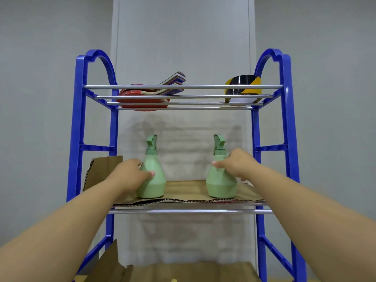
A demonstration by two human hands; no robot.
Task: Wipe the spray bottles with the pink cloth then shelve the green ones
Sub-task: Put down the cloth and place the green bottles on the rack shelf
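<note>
From the head camera, a blue plastic rack (78, 139) with arched side frames and shiny metal rails stands against a pale grey wall. Its middle shelf is lined with a sheet of brown corrugated cardboard (187, 192), the wavy edge showing along the front.

Two green spray bottles stand upright on that cardboard, well apart from each other. Both are matte, pear-shaped with faceted lower bodies, narrow necks and a matching green trigger head on top.

The left hand (130, 173) wraps around the left green bottle (152, 180) from its left side, the thumb lying across the front of the body and the other fingers curled behind it. The right hand (236, 163) grips the right green bottle (220, 184) at its shoulder just below the neck, coming in from the right, with the thumb pointing left across the front. Both forearms reach up and in from the lower corners.

On the top shelf lie table tennis paddles (150, 94) with red rubber faces and striped handles on the left, and a glossy roll of black-and-yellow tape (243, 88) on the right, resting on the rails.

More folded cardboard (103, 169) stands at the left end of the middle shelf, and another brown sheet (183, 271) covers the shelf below.
</note>
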